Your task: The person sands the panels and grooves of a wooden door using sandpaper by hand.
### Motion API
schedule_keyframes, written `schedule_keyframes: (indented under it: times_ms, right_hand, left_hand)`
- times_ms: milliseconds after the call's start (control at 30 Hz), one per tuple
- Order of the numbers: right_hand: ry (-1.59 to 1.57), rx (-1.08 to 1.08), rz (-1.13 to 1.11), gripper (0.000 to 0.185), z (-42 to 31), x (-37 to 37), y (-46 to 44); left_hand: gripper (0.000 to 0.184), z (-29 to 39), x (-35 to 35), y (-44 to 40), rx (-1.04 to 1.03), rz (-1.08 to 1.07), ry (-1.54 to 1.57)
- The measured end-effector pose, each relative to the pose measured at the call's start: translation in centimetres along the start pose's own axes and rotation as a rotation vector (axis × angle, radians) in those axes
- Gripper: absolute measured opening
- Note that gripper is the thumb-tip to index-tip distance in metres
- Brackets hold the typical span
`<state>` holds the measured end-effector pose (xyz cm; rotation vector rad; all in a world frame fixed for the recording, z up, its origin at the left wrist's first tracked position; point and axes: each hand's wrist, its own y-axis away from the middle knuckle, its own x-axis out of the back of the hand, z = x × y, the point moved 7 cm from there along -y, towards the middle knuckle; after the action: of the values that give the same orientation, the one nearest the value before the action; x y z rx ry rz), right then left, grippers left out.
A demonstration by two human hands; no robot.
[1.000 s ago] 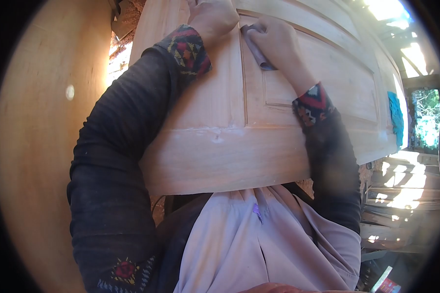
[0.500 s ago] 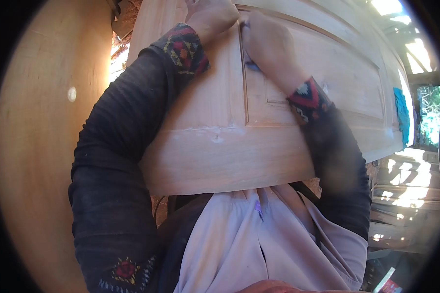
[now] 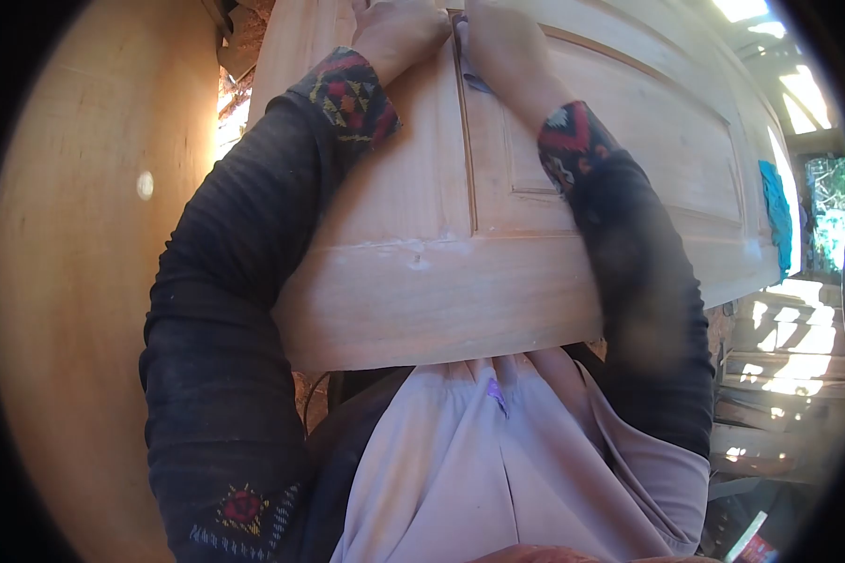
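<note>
A pale wooden panelled door (image 3: 422, 310) lies flat in front of me, with grooves around its raised panels. My right hand (image 3: 507, 42) is closed on a folded grey sheet (image 3: 475, 83), pressed along the groove beside the central strip. Most of the sheet is hidden under the fingers. Just left of it, my left hand (image 3: 399, 30) rests on the door near the top edge of the view, fingers curled; whether it holds anything is hidden.
A large smooth wooden board (image 3: 75, 281) stands along the left side. A teal cloth (image 3: 775, 220) hangs at the door's right edge. Wooden planks (image 3: 770, 394) lie at the right, in patchy sunlight.
My right hand has moved up along the groove with the grey sheet, closer to my left hand. My left hand has stayed in nearly the same place.
</note>
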<state>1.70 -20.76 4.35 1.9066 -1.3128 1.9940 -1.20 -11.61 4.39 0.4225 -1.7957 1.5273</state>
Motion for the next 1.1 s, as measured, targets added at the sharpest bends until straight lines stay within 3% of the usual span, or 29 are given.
schedule_keyframes:
  times_ms: [100,200,300,400,500,600,700,800,900,967,1067,1100]
  right_hand:
    - [-0.004,0.005,-0.067,0.018,-0.1,0.1,1.0]
    - [0.016,-0.070,-0.192,0.019,-2.2,1.7,5.8]
    - [0.046,-0.079,-0.178,0.018,-2.8,2.1,5.6]
    - [0.089,0.124,-0.097,0.015,-0.9,0.2,1.8]
    - [0.120,-0.002,-0.001,0.016,0.1,-1.6,-0.5]
    - [0.057,0.117,-0.053,0.014,-1.7,0.8,3.5]
    - [0.185,-0.088,-0.285,0.016,-3.9,3.3,7.2]
    - [0.102,-0.002,-0.117,0.014,-3.0,2.3,4.9]
    - [0.122,0.102,-0.085,0.014,-0.3,-1.0,0.0]
    - [0.219,0.143,-0.122,0.016,-0.5,-2.4,-1.2]
    - [0.079,0.098,-0.002,0.013,-0.7,0.1,1.2]
    - [0.070,0.063,-0.102,0.013,-1.8,1.3,3.0]
  left_hand:
    - [0.024,-1.5,-0.8,0.2,0.148,0.065,0.049]
    - [0.026,0.6,0.8,0.0,0.171,0.038,-0.150]
    - [0.030,0.2,-1.1,0.1,0.126,-0.328,-0.224]
    - [0.027,-0.6,-1.3,0.3,0.025,0.039,-0.220]
    - [0.025,-1.2,-1.6,-0.2,0.130,-0.214,-0.105]
    - [0.025,-1.3,0.1,0.3,0.330,0.157,0.104]
    - [0.027,-1.9,-0.7,0.9,0.347,0.105,0.002]
    - [0.028,-1.6,-1.4,0.5,0.330,0.050,-0.088]
    - [0.030,-2.1,-2.1,0.4,0.224,-0.105,0.040]
    - [0.028,-1.0,-0.7,0.0,0.165,-0.071,-0.075]
    - [0.026,-0.6,-0.3,0.2,0.206,0.062,-0.114]
    - [0.026,-0.5,-0.1,0.4,0.224,0.073,-0.106]
